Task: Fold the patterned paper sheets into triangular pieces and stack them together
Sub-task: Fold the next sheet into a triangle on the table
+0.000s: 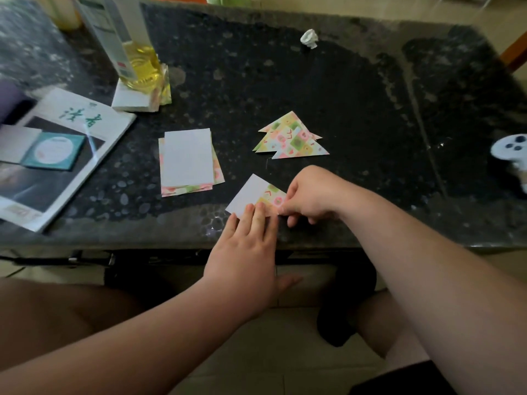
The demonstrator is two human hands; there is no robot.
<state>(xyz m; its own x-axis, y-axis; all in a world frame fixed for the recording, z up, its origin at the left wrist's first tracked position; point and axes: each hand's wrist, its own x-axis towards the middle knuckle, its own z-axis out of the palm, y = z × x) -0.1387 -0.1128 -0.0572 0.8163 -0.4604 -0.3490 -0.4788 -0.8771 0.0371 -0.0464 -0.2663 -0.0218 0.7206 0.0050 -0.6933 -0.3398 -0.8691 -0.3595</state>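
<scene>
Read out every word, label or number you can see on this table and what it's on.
"读者", large green characters, as best I can read: on the magazine cover.
Print on the bottle label: too blurred to read.
Text on the teal card: too small to read.
On the patterned paper sheet: no words visible.

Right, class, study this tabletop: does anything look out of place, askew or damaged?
A crumpled white paper ball lies alone near the far edge of the table. The stack of unfolded sheets is fanned slightly askew. Nothing looks spilled.
</scene>
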